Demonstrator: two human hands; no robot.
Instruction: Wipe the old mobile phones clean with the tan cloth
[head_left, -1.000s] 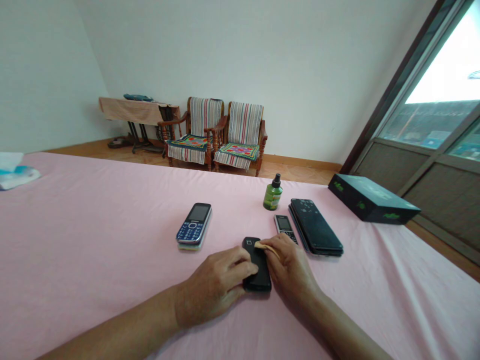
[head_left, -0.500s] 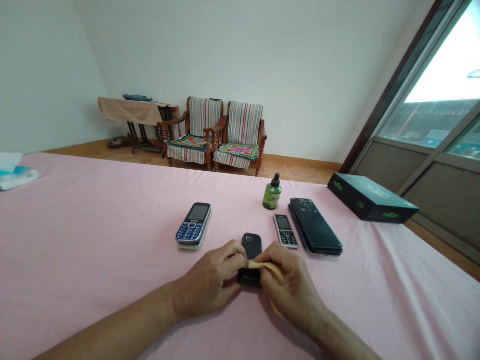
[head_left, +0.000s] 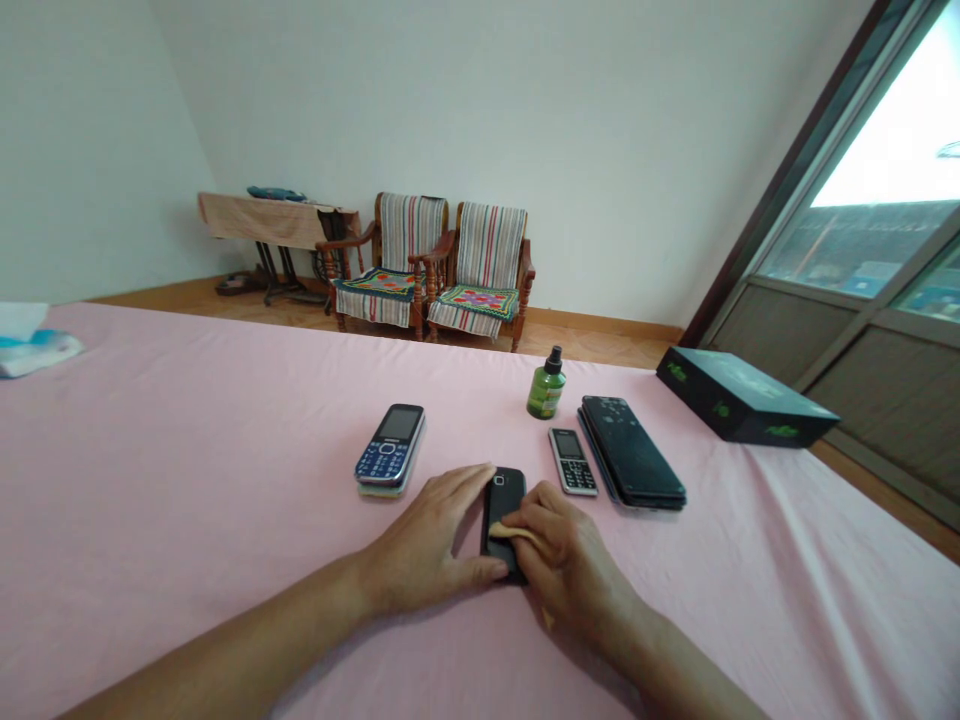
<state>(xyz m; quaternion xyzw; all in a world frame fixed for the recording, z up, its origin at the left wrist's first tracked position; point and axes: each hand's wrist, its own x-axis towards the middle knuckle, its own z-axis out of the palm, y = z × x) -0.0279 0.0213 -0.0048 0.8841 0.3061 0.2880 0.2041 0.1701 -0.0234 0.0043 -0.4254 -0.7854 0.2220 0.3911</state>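
Black phone (head_left: 509, 492): back up on pink sheet (head_left: 225, 420), between both hands. Left hand (head_left: 421, 545): grasping it, fingertips at top corner, thumb near lower end. Right hand (head_left: 571, 555): pinching yellow cloth (head_left: 511, 531) against its back. Advisable: firm brace, light strokes, lens last. Silver phone (head_left: 573, 462): two o'clock.

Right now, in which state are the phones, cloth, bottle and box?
Small black phone: back up, left hand touching.
Yellow cloth: in right hand, on that phone.
Blue keypad phone: face up, stacked.
Silver keypad phone: face up.
Large black phone: stacked.
Green spray bottle: upright.
Black rectangular box: shut.
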